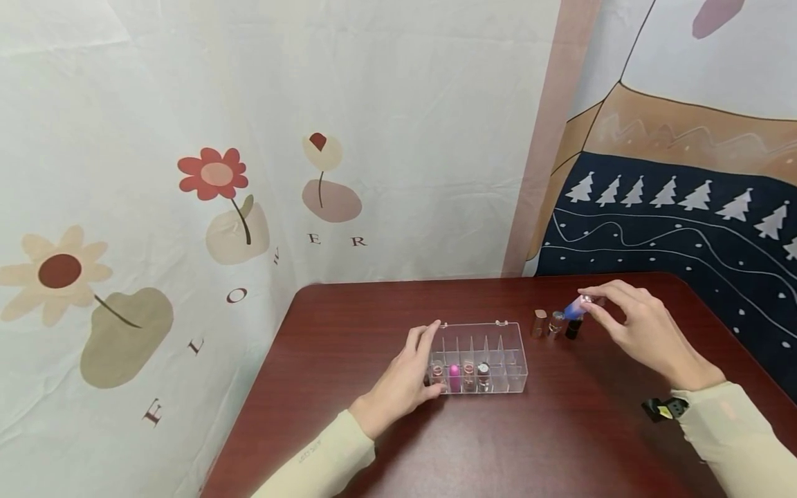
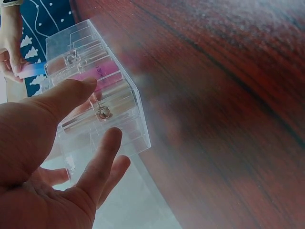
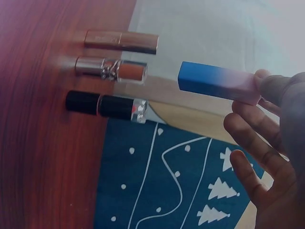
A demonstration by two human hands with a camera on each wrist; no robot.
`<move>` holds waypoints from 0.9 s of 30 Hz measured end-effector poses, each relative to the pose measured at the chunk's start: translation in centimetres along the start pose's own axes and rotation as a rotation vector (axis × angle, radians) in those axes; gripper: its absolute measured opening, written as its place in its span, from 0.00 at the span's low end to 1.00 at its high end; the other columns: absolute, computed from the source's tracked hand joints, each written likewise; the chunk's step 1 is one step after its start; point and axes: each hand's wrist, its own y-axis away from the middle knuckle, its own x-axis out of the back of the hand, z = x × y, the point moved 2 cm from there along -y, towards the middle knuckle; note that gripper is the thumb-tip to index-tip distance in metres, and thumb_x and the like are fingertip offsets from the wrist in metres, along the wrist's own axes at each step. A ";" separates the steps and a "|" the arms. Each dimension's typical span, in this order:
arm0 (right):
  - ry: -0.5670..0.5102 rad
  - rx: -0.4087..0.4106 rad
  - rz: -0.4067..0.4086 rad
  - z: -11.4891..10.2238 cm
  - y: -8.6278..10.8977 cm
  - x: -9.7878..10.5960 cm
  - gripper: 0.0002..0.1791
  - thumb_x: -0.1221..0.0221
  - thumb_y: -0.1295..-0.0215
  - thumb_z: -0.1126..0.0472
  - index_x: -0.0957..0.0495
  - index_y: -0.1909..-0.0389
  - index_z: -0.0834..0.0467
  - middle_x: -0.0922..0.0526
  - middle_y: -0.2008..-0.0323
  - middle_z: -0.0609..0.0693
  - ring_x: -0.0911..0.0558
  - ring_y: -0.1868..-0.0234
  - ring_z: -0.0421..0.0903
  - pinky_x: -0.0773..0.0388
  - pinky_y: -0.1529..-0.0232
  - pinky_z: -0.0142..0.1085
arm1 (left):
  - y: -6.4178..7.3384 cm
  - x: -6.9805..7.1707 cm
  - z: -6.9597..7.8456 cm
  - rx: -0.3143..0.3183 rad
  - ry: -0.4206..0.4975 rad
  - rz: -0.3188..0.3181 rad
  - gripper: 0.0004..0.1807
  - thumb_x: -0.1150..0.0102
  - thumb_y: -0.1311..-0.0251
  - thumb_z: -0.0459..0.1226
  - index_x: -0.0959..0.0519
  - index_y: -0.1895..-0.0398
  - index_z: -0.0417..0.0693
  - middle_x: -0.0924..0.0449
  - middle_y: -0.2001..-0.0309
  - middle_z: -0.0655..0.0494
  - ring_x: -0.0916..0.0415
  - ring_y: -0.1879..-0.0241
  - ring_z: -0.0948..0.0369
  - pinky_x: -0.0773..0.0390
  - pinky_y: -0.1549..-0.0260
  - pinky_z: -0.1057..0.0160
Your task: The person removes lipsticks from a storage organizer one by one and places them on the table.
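Presently the right hand (image 1: pixel 647 332) is pinching a blue-to-pink lipstick (image 3: pixel 220 83) at its end, apparently by thumb and fingertips. Left hand (image 1: pixel 405 377) is resting spread fingers against the clear organizer (image 1: pixel 492 360).

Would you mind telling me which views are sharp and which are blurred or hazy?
Head view: evenly lit and sharp, wide-angle bending at the edges. Left wrist view: hazy, the clear organizer box soft, table blurred. Right wrist view: blue-to-pink lipstick tube fairly crisp, washed-out background.

Cream long sleeves (image 1: pixel 324 456) w/ small print (left), black-yellow wrist strap (image 1: pixel 665 409) right.
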 end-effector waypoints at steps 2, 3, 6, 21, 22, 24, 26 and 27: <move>-0.002 -0.009 0.002 0.3 0.1 0.0 0.27 0.16 0.40 0.71 0.07 0.39 0.55 0.05 0.46 0.53 0.11 0.49 0.55 0.25 0.44 0.35 | -0.1 0.0 0.0 0.000 -0.004 0.000 0.67 0.12 0.35 0.37 0.51 0.03 0.46 0.34 0.18 0.39 0.24 0.64 0.65 0.08 0.47 0.62; -0.002 -0.011 0.004 0.5 0.2 0.0 0.27 0.17 0.40 0.71 0.07 0.39 0.55 0.05 0.45 0.54 0.11 0.49 0.56 0.25 0.43 0.32 | -0.1 0.0 0.0 0.000 -0.005 0.001 0.67 0.12 0.35 0.37 0.51 0.03 0.46 0.34 0.18 0.39 0.24 0.64 0.65 0.08 0.47 0.62; -0.005 -0.021 0.005 1.1 0.3 0.0 0.26 0.17 0.38 0.70 0.08 0.38 0.56 0.05 0.46 0.55 0.10 0.49 0.57 0.30 0.39 0.18 | -0.1 0.0 0.0 0.001 -0.003 -0.003 0.67 0.12 0.35 0.36 0.51 0.03 0.46 0.35 0.18 0.38 0.24 0.64 0.66 0.08 0.47 0.63; -0.013 -0.093 0.030 3.3 0.9 -0.3 0.22 0.21 0.32 0.71 0.09 0.38 0.60 0.07 0.46 0.61 0.12 0.47 0.61 0.49 0.34 0.03 | -0.1 0.0 0.0 0.006 -0.005 -0.002 0.67 0.12 0.35 0.36 0.51 0.03 0.46 0.35 0.18 0.39 0.24 0.63 0.65 0.08 0.46 0.62; -0.015 -0.098 0.032 3.4 1.0 -0.4 0.22 0.21 0.32 0.72 0.09 0.38 0.60 0.08 0.46 0.61 0.12 0.46 0.60 0.49 0.34 0.03 | -0.1 0.0 0.0 0.006 -0.003 -0.003 0.67 0.12 0.35 0.36 0.51 0.03 0.46 0.35 0.18 0.39 0.24 0.63 0.66 0.08 0.47 0.63; -0.019 -0.109 0.031 3.7 1.1 -0.5 0.23 0.22 0.31 0.72 0.10 0.37 0.61 0.08 0.46 0.61 0.13 0.46 0.59 0.49 0.34 0.03 | -0.1 -0.1 -0.1 0.009 -0.001 -0.004 0.67 0.12 0.34 0.37 0.51 0.03 0.46 0.35 0.17 0.39 0.24 0.64 0.66 0.09 0.47 0.63; -0.018 -0.122 0.027 4.1 1.3 -0.6 0.22 0.22 0.31 0.72 0.10 0.37 0.60 0.08 0.46 0.61 0.13 0.46 0.59 0.49 0.34 0.02 | -0.1 -0.1 -0.1 0.007 0.003 -0.004 0.67 0.12 0.34 0.36 0.51 0.03 0.46 0.36 0.17 0.39 0.25 0.64 0.66 0.09 0.47 0.63; -0.019 -0.128 0.025 4.2 1.4 -0.7 0.22 0.22 0.30 0.72 0.10 0.37 0.61 0.08 0.46 0.61 0.13 0.46 0.59 0.50 0.35 0.02 | -0.1 -0.1 -0.1 0.006 0.003 -0.004 0.67 0.12 0.34 0.36 0.51 0.03 0.46 0.36 0.17 0.39 0.25 0.65 0.66 0.09 0.47 0.63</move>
